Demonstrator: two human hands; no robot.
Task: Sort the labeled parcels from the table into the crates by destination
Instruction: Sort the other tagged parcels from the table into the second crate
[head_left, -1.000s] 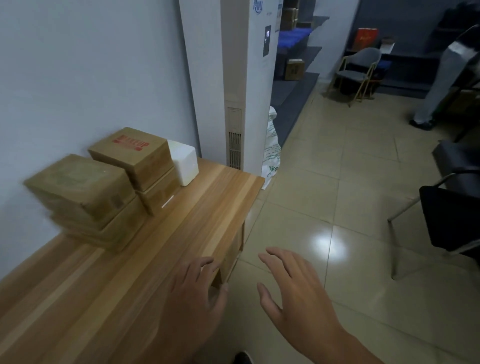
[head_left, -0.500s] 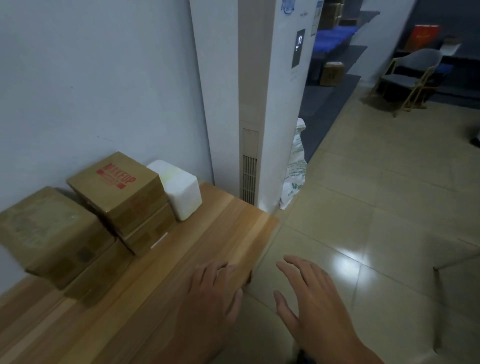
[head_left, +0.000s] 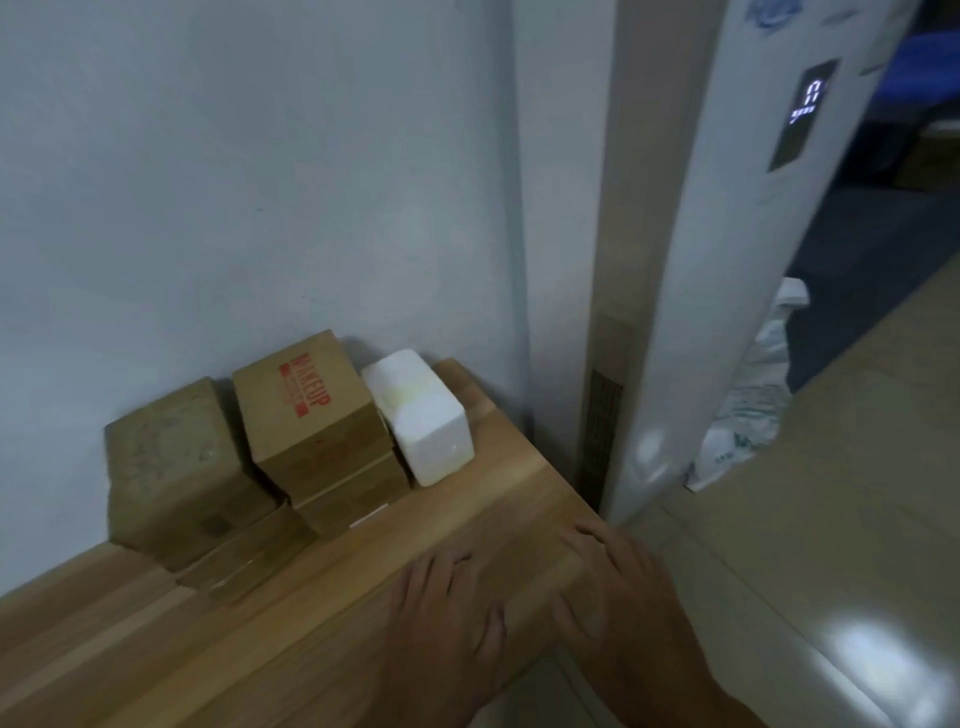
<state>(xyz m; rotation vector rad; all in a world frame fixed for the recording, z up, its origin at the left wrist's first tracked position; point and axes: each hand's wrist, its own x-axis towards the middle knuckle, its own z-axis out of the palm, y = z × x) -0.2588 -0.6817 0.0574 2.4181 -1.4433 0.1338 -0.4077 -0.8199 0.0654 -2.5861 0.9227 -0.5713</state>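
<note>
Cardboard parcels stand against the wall on the wooden table (head_left: 156, 649). A brown box with a red printed label (head_left: 306, 410) sits on another box, and a plain brown box (head_left: 171, 467) sits on a flatter one to its left. A white foam box (head_left: 423, 415) stands to the right of them. My left hand (head_left: 447, 618) and my right hand (head_left: 618, 597) hover open, fingers spread, over the table's near right corner, apart from the parcels. No crate is in view.
A tall white floor-standing air conditioner (head_left: 727, 234) stands just beyond the table's right end. A white printed sack (head_left: 748, 410) leans behind it on the tiled floor (head_left: 831, 519). The grey wall (head_left: 234, 182) backs the table.
The view has swung left and closer to the table. Both hands have moved forward from beside the table edge to over its corner, nearer the parcels.
</note>
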